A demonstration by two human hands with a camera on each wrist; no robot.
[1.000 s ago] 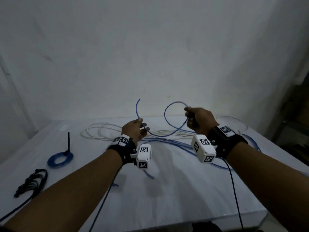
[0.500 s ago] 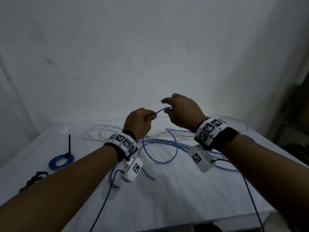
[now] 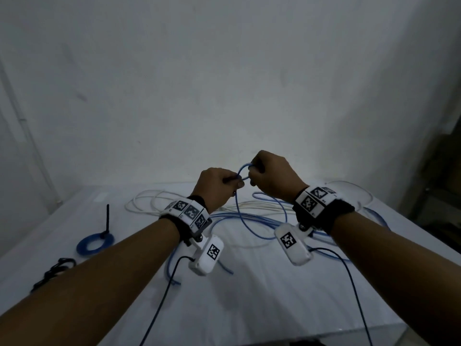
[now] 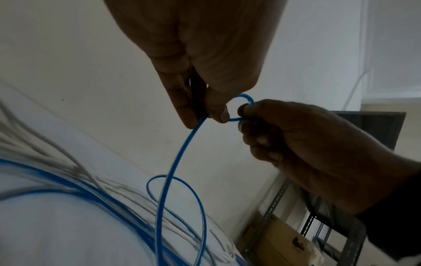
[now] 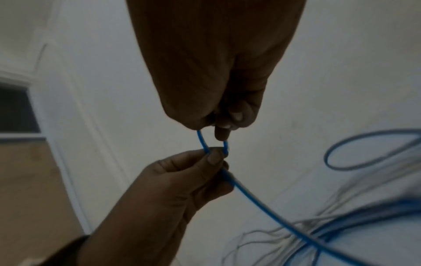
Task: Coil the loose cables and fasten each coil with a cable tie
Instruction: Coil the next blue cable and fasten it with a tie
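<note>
Hands meet above the bench [image 3: 249, 308], head view: left hand [image 3: 215, 188] and right hand [image 3: 273, 174] almost touching, each pinching the blue cable [image 3: 243, 221] at a small loop between them. Below the loop the cable hangs down, curves in a wide bow and joins the loose blue strands lying on the bench. White cable [image 3: 149, 203] lies in loose loops behind the left wrist, partly under the blue. Far left: finished blue coil [image 3: 94, 243] flat on the bench, black tie tail standing up from it. Bundle of black cable ties [image 3: 53, 270] near the left edge.

Left wrist view: left hand [image 4: 200, 59] thumb and forefinger pressed together on the blue cable [image 4: 175, 162] where the loop crosses; right hand [image 4: 300, 144] fingers curled, pinching the far side of the loop. Long run drops to the bench [image 4: 68, 234] through a second, wider loop.

Right wrist view: right hand [image 5: 216, 72] fingertips pinch the loop top, left hand [image 5: 182, 181] thumb and forefinger pinch its base. Blue cable [image 5: 262, 203] trails off lower right to the blurred pile.
</note>
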